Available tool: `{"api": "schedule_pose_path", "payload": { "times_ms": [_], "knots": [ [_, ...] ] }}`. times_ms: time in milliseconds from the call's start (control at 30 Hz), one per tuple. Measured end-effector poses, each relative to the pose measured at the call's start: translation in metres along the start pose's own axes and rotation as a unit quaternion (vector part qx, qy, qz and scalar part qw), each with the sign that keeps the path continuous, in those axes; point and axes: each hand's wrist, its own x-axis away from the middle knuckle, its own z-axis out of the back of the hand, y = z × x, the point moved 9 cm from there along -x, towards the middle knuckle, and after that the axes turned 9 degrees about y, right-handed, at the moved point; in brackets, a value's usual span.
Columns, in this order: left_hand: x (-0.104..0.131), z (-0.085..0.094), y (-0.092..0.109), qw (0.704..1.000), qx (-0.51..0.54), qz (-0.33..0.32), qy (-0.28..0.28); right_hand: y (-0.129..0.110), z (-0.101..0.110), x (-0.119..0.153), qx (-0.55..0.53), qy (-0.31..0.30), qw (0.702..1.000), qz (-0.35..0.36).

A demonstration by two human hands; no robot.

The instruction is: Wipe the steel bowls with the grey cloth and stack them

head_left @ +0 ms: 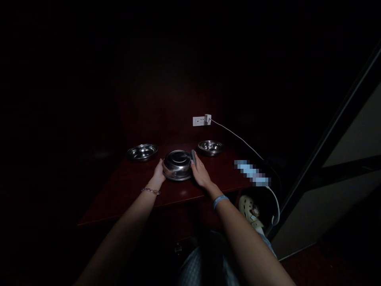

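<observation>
A shiny metal bowl [177, 163] is upside down over the front middle of the dark red table, its base facing up. My left hand [160, 171] grips its left rim. At the bowl's right side, my right hand [201, 172] is closed on a small grey cloth or sponge [193, 156], pressing it against the bowl's wall; its exact kind is hard to make out. Two more metal bowls stand upright behind: one at the back left [143, 152], another at the back right [210, 147].
The table [119, 186] meets a dark wall with a white socket [198, 121] and a plugged-in charger [207, 118]. Its white cable [238, 137] runs right toward a blurred-out phone-like object [251, 173] on the table's right edge. A foot in a clog [247, 208] shows below.
</observation>
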Motion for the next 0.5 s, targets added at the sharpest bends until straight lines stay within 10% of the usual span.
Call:
{"api": "schedule_pose_path", "payload": {
  "times_ms": [500],
  "knots": [
    [0.009, -0.006, 0.016, 0.998, 0.006, -0.064, -0.028, -0.085, -0.026, 0.029, 0.184, -0.055, 0.95, 0.246]
  ]
}}
